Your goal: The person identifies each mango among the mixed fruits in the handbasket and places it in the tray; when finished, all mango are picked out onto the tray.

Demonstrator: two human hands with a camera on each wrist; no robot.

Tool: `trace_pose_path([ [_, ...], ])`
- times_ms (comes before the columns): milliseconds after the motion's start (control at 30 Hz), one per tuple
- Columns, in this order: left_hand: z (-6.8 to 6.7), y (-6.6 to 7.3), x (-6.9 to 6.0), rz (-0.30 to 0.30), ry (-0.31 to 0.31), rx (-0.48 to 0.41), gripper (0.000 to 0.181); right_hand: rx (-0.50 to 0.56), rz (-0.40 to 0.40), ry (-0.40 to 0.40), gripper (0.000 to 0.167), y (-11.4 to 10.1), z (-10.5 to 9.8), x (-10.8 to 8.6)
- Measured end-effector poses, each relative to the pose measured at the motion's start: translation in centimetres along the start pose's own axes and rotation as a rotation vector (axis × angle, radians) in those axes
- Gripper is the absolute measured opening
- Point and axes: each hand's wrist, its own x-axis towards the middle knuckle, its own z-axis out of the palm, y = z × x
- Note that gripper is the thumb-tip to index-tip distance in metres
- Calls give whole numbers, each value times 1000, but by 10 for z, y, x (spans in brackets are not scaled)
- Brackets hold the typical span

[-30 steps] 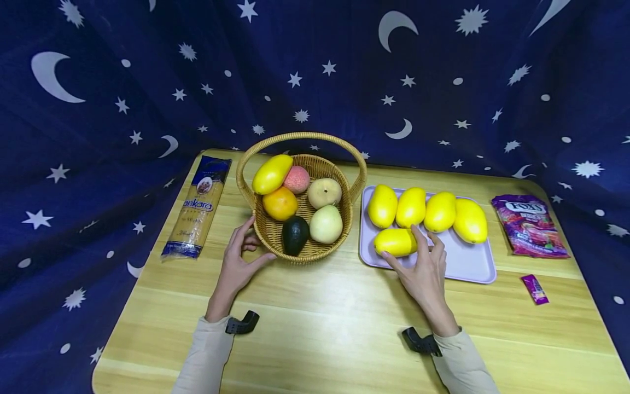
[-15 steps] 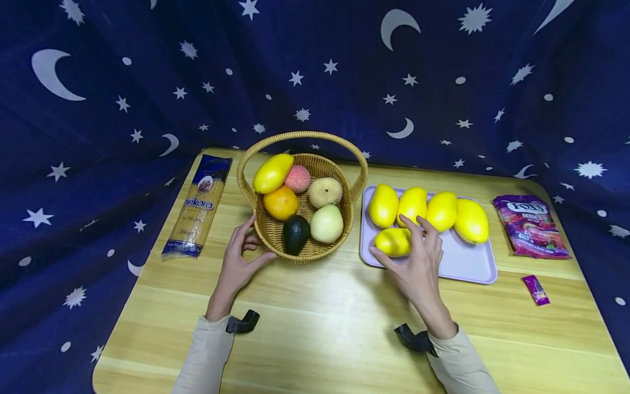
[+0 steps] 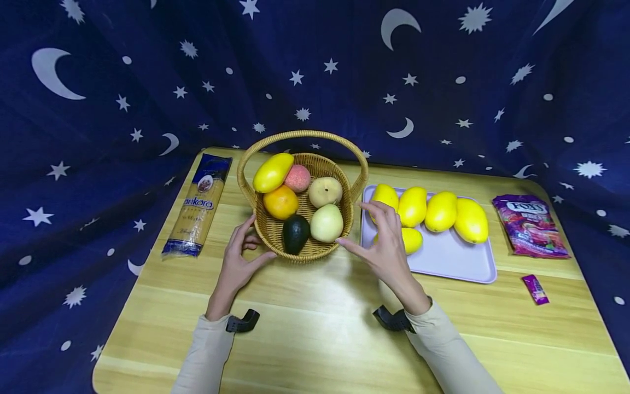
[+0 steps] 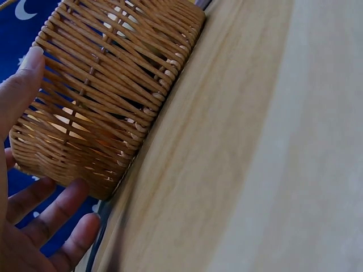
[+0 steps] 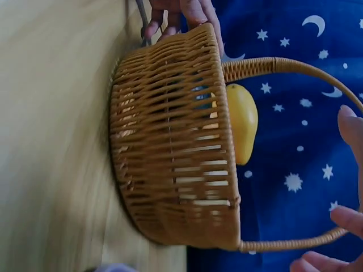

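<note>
A wicker basket (image 3: 307, 256) stands on the table with a yellow mango (image 3: 273, 173), a pink peach (image 3: 297, 178), an orange (image 3: 281, 202), a dark avocado (image 3: 296, 234), a pale green pear (image 3: 326, 223) and a beige round fruit (image 3: 325, 192) inside. My left hand (image 3: 238, 266) rests against the basket's left front side, thumb and fingers spread along the woven wall (image 4: 108, 85). My right hand (image 3: 386, 249) is spread and holds nothing, its thumb near the basket's right front rim. Behind it, a lilac tray (image 3: 458, 265) bears several yellow mangoes (image 3: 440, 211); the hand partly hides two.
A pasta packet (image 3: 197, 210) lies left of the basket. A purple candy bag (image 3: 530, 226) and a small purple wrapped sweet (image 3: 535, 289) lie right of the tray. The basket's tall handle (image 3: 302, 134) arches over it. A dark blue curtain (image 3: 344, 98) hangs behind the table.
My right hand has let go of the front mango on the tray and moved left to the basket's right side. My left hand has stayed in place.
</note>
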Motion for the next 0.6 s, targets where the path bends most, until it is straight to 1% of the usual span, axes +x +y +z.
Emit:
trace_pose_path([
  [133,0,-2,0,-2,-4,2,91,13,-16,-66,78,-4,8,10],
  [300,1,-3,0,0,-6,6,91,43,-54,-112,76,-9,15,25],
  [500,1,-1,-1,2,-4,7,91,88,-69,-213,76,-19,24,49],
  [600,0,0,0,3,-3,4,91,104,-91,-263,77,-23,30,62],
])
